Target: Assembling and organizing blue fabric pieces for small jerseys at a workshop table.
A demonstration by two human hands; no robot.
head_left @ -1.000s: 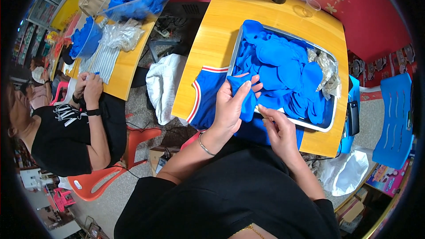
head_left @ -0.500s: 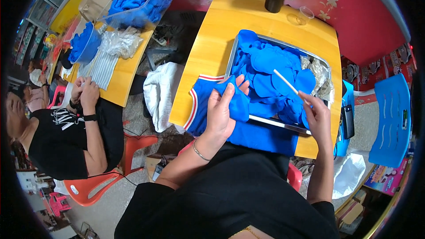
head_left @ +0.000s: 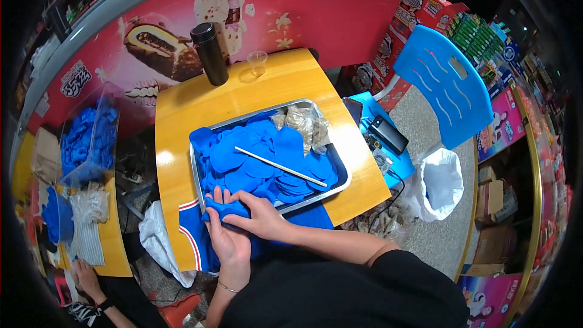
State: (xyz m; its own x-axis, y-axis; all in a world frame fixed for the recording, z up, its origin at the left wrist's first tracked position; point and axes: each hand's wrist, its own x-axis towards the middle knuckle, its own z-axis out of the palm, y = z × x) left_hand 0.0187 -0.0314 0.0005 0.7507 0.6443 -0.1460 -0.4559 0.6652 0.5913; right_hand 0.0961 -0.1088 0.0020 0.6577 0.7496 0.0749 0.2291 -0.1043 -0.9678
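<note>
My left hand (head_left: 228, 246) is palm up, its fingers curled round a small folded piece of blue fabric (head_left: 228, 209). From the right, my right hand (head_left: 262, 217) reaches across and grips the same piece with thumb and fingers. Both hands are at the near side of a metal tray (head_left: 344, 179) heaped with rounded blue fabric pieces (head_left: 240, 157). A thin white stick (head_left: 280, 166) lies slantwise on top of the heap. Beneath my hands, blue cloth with red-and-white striped trim (head_left: 190, 240) lies along the near edge of the table.
Bagged material (head_left: 300, 123) sits in the tray's far right corner. A black flask (head_left: 209, 54) and clear cup (head_left: 257, 64) stand at the back of the yellow table (head_left: 176, 106). At right are a blue chair (head_left: 446, 85) and lined bin (head_left: 438, 185); a co-worker's hand (head_left: 87, 278) is lower left.
My right hand has let go of the white stick, now on the heap, and has moved left onto the fabric piece in my left hand. The view has swung to the right.
</note>
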